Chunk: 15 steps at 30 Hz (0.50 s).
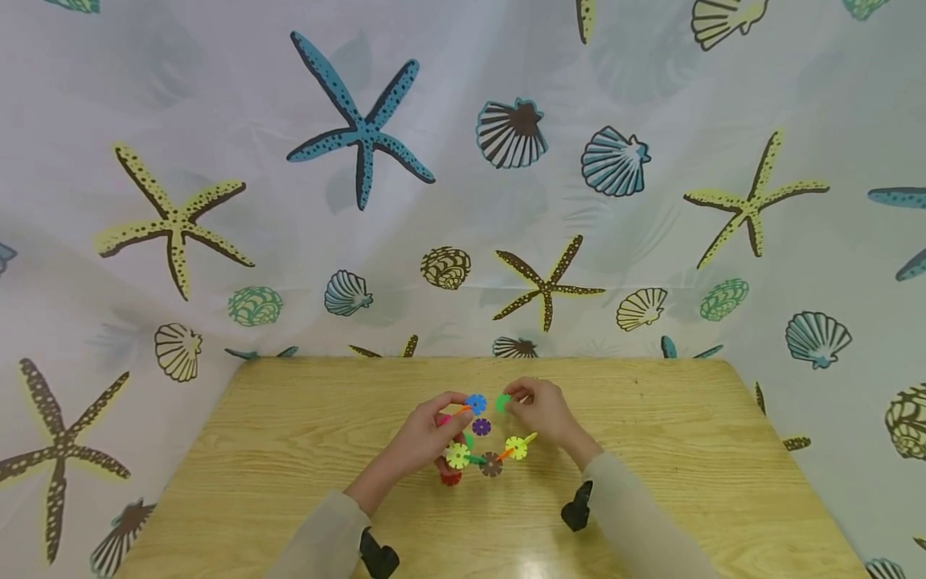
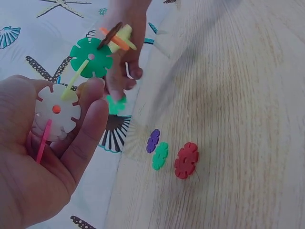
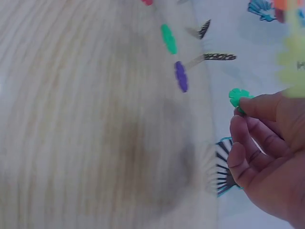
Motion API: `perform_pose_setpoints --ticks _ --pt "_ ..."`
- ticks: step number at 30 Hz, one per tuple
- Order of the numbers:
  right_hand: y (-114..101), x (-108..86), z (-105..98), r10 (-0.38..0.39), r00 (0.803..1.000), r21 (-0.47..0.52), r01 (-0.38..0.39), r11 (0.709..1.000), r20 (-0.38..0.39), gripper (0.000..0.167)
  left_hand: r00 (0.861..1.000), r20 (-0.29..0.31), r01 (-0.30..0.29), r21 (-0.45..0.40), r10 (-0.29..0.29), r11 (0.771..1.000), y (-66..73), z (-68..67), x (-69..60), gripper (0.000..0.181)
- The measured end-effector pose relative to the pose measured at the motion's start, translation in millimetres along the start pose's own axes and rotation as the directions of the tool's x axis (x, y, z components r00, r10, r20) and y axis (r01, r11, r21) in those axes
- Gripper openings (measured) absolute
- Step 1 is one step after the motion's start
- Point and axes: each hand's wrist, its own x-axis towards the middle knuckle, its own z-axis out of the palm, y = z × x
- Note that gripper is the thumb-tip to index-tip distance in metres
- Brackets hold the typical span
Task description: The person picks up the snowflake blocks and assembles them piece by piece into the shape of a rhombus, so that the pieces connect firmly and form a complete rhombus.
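My left hand (image 1: 419,436) holds a chain of notched plastic discs slotted into one another. The chain includes a blue disc (image 1: 475,404) by the fingertips, a pale yellow disc (image 1: 457,456), a brown disc (image 1: 492,464) and a yellow disc (image 1: 517,447). In the left wrist view, a whitish disc (image 2: 69,114) lies against the fingers, with a green disc (image 2: 97,59) farther along. Thumb and fingers of my right hand (image 1: 541,410) pinch a single green disc (image 3: 236,95), apart from the chain.
Loose on the wooden table (image 1: 615,498) lie a purple disc (image 1: 481,427), a second green disc (image 2: 160,156) and a red disc (image 2: 186,161). A white cloth (image 1: 448,209) printed with starfish and shells hangs behind the table and at both sides.
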Motion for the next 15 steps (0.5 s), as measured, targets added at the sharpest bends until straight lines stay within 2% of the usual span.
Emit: perform_pose_setpoints --ticks 4,15 --pt "-10.2 -3.1 -8.9 -0.050 0.998 0.000 0.050 0.999 -0.029 0.011 1.000 0.003 0.000 0.001 0.000 1.000 0.0 -0.1 0.3 0.044" --pt "-33.2 -21.6 -24.8 -0.122 0.992 0.073 0.124 0.990 -0.030 0.010 1.000 -0.008 0.001 0.006 -0.001 1.000 -0.2 2.1 3.6 0.048"
